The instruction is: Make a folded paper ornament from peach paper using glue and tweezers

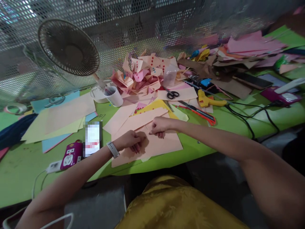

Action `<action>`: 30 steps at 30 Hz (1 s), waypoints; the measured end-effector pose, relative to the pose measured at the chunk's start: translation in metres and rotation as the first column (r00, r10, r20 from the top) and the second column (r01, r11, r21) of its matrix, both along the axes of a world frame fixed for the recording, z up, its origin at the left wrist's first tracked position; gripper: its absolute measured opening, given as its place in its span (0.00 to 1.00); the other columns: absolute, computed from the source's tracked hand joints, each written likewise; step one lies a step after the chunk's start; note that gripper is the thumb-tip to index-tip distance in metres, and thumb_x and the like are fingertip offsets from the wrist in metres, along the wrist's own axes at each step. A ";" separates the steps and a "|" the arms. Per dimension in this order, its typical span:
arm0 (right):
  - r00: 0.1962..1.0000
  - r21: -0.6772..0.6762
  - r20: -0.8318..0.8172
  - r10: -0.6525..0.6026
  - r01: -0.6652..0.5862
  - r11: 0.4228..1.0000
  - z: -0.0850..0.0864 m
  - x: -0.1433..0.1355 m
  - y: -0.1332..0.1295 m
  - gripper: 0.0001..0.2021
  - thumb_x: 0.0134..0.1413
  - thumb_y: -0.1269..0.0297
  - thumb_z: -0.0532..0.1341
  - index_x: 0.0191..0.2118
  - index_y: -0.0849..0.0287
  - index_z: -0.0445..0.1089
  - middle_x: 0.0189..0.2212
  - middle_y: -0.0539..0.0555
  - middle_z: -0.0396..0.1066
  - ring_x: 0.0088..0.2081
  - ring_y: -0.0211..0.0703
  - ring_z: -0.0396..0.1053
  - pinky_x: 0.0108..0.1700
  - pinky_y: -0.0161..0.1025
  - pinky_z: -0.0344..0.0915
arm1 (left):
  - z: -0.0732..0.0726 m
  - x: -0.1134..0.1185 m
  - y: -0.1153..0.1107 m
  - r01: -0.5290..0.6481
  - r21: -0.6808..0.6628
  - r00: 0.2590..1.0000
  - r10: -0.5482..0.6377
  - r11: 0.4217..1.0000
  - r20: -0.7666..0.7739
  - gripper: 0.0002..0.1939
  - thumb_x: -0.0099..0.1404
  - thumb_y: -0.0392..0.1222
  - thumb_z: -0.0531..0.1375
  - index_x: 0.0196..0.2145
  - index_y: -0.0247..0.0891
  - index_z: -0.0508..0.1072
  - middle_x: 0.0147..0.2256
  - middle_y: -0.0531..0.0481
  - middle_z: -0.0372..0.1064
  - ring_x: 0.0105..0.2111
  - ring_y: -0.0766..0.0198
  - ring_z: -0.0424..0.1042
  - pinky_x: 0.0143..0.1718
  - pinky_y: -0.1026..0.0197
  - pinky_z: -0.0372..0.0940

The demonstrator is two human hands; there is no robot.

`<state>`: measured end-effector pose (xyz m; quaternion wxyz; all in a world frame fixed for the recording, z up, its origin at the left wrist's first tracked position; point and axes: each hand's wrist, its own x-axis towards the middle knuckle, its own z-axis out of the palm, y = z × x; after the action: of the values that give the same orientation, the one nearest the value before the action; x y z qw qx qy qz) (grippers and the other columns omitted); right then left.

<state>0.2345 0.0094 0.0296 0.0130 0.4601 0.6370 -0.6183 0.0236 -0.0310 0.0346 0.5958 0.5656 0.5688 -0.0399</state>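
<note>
A peach paper sheet [164, 144] lies in front of me on the green table, and both hands hover over or rest on it. My left hand [132, 140], with a pale watch at its wrist, is closed, its thumb and forefinger pointing right. Just right of it, my right hand [160, 126] is closed in a pinch, its fingertips facing the left hand. Whatever the fingertips hold, if anything, is too small to make out. Beyond the hands lie a folded peach strip [147, 119] and yellow paper [158, 105].
Black scissors [172, 94], an orange-edged cutter [199, 113] and a yellow glue gun [209, 100] lie right of the sheet. A phone [92, 140], a purple power strip [71, 156], a white mug [114, 96] and a fan [69, 47] stand left. Crumpled paper scraps [143, 73] pile behind.
</note>
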 end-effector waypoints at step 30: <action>0.969 0.960 0.243 0.051 -0.233 -0.153 -0.019 0.040 -0.030 0.17 0.64 0.69 0.53 0.57 0.60 0.67 0.57 0.61 0.67 0.54 0.51 0.65 0.54 0.49 0.61 | 0.016 -0.020 -0.013 0.230 0.862 0.973 -0.130 0.451 -0.191 0.08 0.64 0.38 0.56 0.35 0.37 0.75 0.30 0.50 0.73 0.27 0.66 0.70 0.30 0.65 0.64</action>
<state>0.2743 -0.0209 0.0104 -0.2311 0.2757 0.9268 0.1074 0.0038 -0.0441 0.0508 0.1847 0.8449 0.4734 0.1673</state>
